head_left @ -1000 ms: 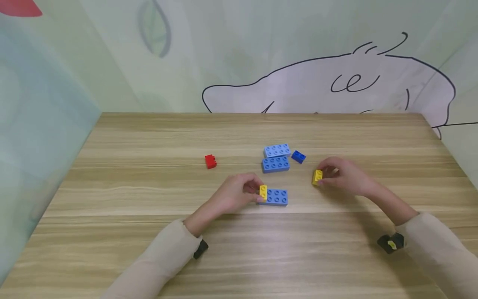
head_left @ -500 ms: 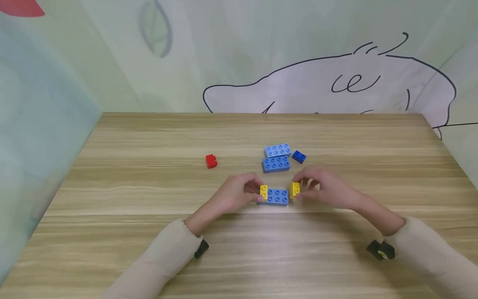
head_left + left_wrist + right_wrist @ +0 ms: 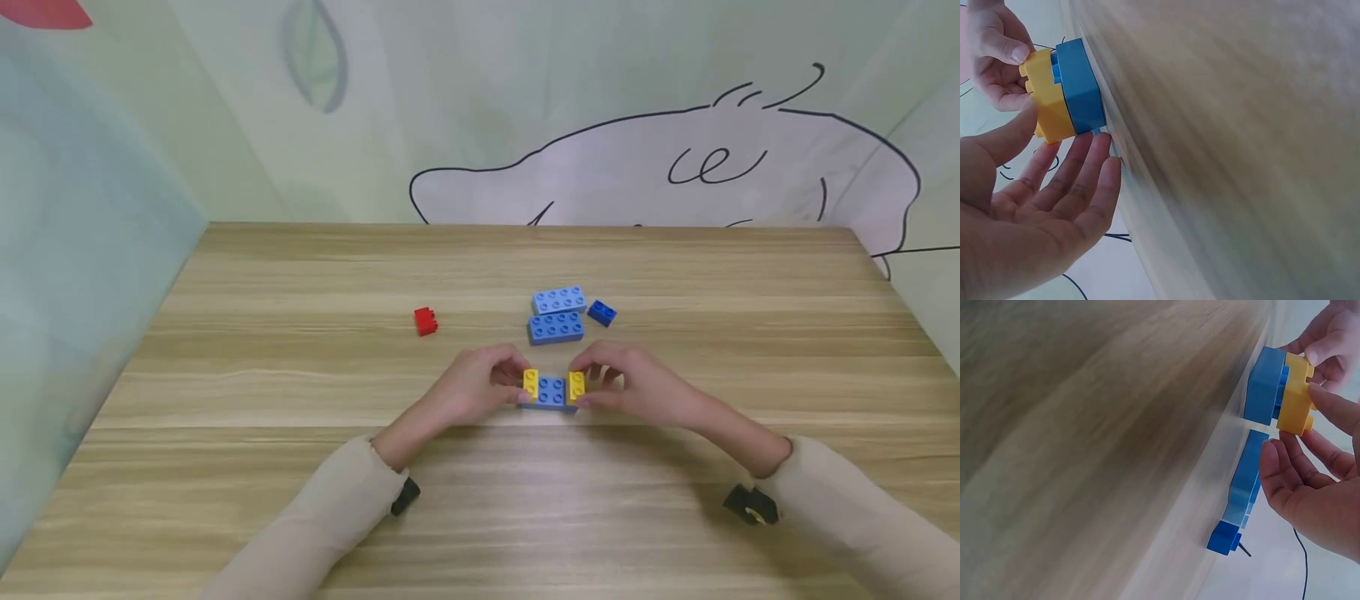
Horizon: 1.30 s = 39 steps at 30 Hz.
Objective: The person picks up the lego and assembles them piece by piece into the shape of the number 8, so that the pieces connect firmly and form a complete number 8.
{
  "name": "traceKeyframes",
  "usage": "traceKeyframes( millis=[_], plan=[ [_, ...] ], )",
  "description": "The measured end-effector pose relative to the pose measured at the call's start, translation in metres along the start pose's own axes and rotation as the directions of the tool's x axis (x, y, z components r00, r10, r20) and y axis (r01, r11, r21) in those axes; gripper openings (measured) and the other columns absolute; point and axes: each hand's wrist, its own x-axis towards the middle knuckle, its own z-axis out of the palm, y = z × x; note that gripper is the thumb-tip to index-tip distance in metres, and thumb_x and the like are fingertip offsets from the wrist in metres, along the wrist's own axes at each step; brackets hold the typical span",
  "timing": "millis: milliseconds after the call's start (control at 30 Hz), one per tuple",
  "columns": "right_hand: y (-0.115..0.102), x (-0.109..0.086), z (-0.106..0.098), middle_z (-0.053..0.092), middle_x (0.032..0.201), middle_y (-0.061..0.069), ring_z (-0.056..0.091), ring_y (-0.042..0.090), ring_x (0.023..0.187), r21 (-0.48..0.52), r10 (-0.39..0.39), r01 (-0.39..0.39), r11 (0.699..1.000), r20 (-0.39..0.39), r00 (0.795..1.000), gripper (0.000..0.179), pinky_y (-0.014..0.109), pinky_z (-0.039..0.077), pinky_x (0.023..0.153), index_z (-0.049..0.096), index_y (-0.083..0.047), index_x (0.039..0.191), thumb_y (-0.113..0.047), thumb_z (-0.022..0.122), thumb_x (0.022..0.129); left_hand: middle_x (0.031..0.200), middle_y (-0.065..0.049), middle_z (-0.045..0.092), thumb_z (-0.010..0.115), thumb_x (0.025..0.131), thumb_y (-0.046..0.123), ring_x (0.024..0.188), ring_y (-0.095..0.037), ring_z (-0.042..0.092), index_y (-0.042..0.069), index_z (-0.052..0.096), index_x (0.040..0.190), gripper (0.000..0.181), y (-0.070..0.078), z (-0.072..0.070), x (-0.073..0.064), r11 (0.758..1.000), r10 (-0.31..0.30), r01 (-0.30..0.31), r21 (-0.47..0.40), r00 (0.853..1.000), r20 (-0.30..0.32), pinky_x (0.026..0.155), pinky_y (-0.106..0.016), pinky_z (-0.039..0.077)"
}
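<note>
A blue building brick (image 3: 551, 392) with two rows of studs lies on the table between both hands. On its left end sits a small yellow brick (image 3: 530, 384), pinched between thumb and fingers of my left hand (image 3: 474, 387). My right hand (image 3: 637, 385) pinches a second yellow brick (image 3: 576, 387) at the blue brick's right end. In the right wrist view this right-hand yellow brick (image 3: 1295, 403) stands slightly off the blue brick (image 3: 1265, 386), with blue studs showing in the gap.
Behind the hands lie a blue brick (image 3: 556, 328) and a light blue brick (image 3: 558, 299), side by side. A small dark blue brick (image 3: 602, 312) is to their right, a red brick (image 3: 425, 321) on its side to their left. The table (image 3: 300, 517) meets a printed wall (image 3: 480, 100).
My right hand has carried its yellow brick leftward from the open table to above the blue brick's right end. The left hand has stayed on its yellow brick.
</note>
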Motion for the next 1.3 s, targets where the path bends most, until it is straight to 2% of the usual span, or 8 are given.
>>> traceKeyframes(
  millis=[300,700,933,1300],
  plan=[
    [0.0004,-0.0001,0.0000,0.060,0.096,0.000,0.053,0.016,0.085,-0.018,-0.005,0.005,1.000,0.000,1.000,0.031,0.033,0.050,0.073,0.061,-0.004,0.105,-0.009,0.073,0.077,0.095,0.000,0.062,0.071,0.079,0.013,0.087,-0.013,0.058,0.010,0.061,0.104,0.027,-0.0005,-0.0002,-0.0001,1.000,-0.006,0.006,-0.003,1.000,0.008,0.078,-0.025,0.049],
    [0.0003,0.0018,-0.0004,0.061,0.093,0.000,0.054,0.018,0.083,0.014,0.006,-0.006,1.000,-0.010,1.000,0.028,0.035,0.050,0.073,0.063,-0.003,0.103,-0.006,0.073,0.076,0.095,0.000,0.062,0.072,0.079,0.013,0.087,-0.013,0.058,0.010,0.061,0.103,0.027,-0.0012,-0.0005,-0.0003,1.000,-0.002,0.002,-0.002,1.000,0.008,0.078,-0.026,0.049],
    [0.0004,0.0025,0.0002,0.061,0.092,-0.001,0.054,0.018,0.081,0.029,0.012,-0.011,1.000,-0.017,1.000,0.028,0.032,0.050,0.070,0.064,-0.004,0.102,-0.007,0.074,0.075,0.094,0.000,0.062,0.071,0.079,0.014,0.087,-0.013,0.057,0.010,0.061,0.103,0.026,-0.0007,-0.0008,-0.0002,1.000,0.005,-0.005,0.000,1.000,0.009,0.078,-0.026,0.049],
    [-0.0002,0.0019,0.0008,0.062,0.093,0.000,0.053,0.017,0.079,0.001,-0.027,0.027,1.000,-0.031,0.999,0.029,0.030,0.049,0.068,0.065,-0.002,0.102,-0.007,0.074,0.075,0.094,-0.001,0.062,0.071,0.080,0.012,0.086,-0.013,0.058,0.009,0.061,0.103,0.026,0.0008,-0.0008,-0.0015,1.000,0.006,-0.006,0.001,1.000,0.003,0.077,-0.026,0.049]
  ],
)
